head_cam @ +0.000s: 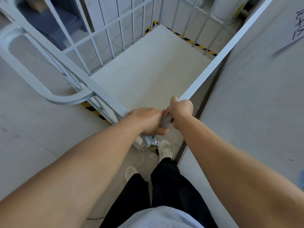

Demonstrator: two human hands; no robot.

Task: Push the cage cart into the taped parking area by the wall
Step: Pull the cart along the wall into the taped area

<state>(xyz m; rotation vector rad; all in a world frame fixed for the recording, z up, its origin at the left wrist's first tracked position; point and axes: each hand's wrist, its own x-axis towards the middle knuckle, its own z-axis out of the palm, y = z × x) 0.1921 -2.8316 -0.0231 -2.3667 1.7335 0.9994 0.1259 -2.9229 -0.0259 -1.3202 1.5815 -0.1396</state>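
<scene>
Grey-white painted steel fills most of my view: the pale grey cage cart with barred side walls (pixel 105 45) sits straight ahead of me, its flat light deck (pixel 148 71) bare and open on top. Its right top rail (pixel 213 63) runs just beside the plain white wall (pixel 246 104), with only a thin dark gap between them, so I see almost no room to move on that side. On the left, a curved tubular handle (pixel 32 76) juts out over the light grey tiled floor (pixel 32 137), which lies open and wide there. Yellow-and-black striped floor tape (pixel 192 41) shows through the bars along the far side of the cart, and another strip (pixel 95 111) shows under its near left edge; I read the cart as standing over that taped area, close by the wall. A white paper sheet with dark handwriting (pixel 294 27) is fixed high on the wall.

My left hand (pixel 148 122) is curled closed over the near corner of the frame, thumb underneath. My right hand (pixel 181 109) is wrapped tight round the near end of the right top rail. Both hands sit nearly touching. Below them stand my cream shoes (pixel 165 149) and black trousers (pixel 167 181).
</scene>
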